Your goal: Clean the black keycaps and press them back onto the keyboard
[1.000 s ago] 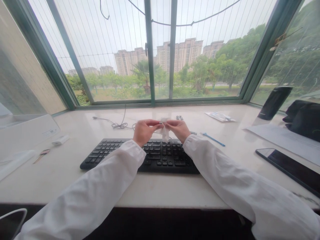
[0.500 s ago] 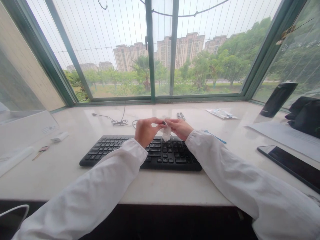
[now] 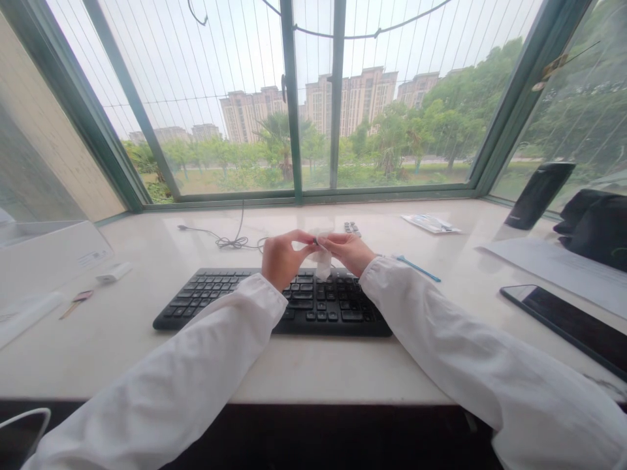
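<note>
Above the black keyboard (image 3: 318,307), my left hand (image 3: 284,258) pinches a small dark piece (image 3: 316,241) between thumb and fingertips. My right hand (image 3: 350,251) meets it from the other side, its fingers closed on a thin whitish wipe (image 3: 324,264) that hangs down over the keys. The two hands touch or nearly touch at the dark piece. What the piece is cannot be made out. Several small grey keycaps (image 3: 351,228) lie on the white counter (image 3: 343,372) behind my right hand.
A coiled cable (image 3: 232,242) lies behind the keyboard. To the right are a blue stick (image 3: 418,268), a flat packet (image 3: 431,224), a phone (image 3: 568,320), paper (image 3: 548,267) and a black case (image 3: 539,196). A key (image 3: 77,303), white adapter (image 3: 114,273) and white box (image 3: 59,251) stand left.
My right fingers have moved slightly left, covering more of the dark piece and drawing the wipe closer to it. The whole view has shifted a little.
</note>
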`<state>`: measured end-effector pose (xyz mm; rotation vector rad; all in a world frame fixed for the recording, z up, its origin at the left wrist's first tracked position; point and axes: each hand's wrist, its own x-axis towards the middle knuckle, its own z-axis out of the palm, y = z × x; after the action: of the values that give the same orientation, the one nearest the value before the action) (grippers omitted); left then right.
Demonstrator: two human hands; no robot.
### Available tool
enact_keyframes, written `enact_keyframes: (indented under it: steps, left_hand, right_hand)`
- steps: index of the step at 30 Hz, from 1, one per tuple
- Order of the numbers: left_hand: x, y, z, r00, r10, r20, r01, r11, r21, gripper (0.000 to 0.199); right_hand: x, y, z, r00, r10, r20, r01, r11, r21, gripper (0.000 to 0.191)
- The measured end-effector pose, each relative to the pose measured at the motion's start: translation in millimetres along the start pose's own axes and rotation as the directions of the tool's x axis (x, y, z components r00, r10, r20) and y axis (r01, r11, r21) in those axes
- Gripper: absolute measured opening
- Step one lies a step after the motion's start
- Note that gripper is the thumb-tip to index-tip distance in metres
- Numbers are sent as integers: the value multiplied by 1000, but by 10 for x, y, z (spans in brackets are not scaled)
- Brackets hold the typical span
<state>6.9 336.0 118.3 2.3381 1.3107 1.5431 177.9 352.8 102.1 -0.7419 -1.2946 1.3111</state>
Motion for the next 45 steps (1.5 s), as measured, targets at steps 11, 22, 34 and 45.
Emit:
enact_keyframes:
  steps: [11, 22, 34, 45]
  left_hand:
    - [-1, 7, -22, 987, 145, -66, -140, 987, 79, 21]
    - [7, -16, 0, 951, 307, 36, -309, 947, 88, 19]
    - [20, -137, 0, 926, 338, 168, -373, 891, 258, 18]
    - [114, -136, -87, 946, 292, 143, -318, 921, 224, 18]
  right_hand:
    - [6, -15, 75, 996, 88, -6, -87, 996, 35, 38]
    - [1, -22, 30, 981, 191, -39, -184, 974, 134, 23]
    - [-34, -82, -17, 1000, -8, -1, 7, 866, -499, 45]
    - [219, -107, -151, 953, -184, -243, -71, 640, -765, 39]
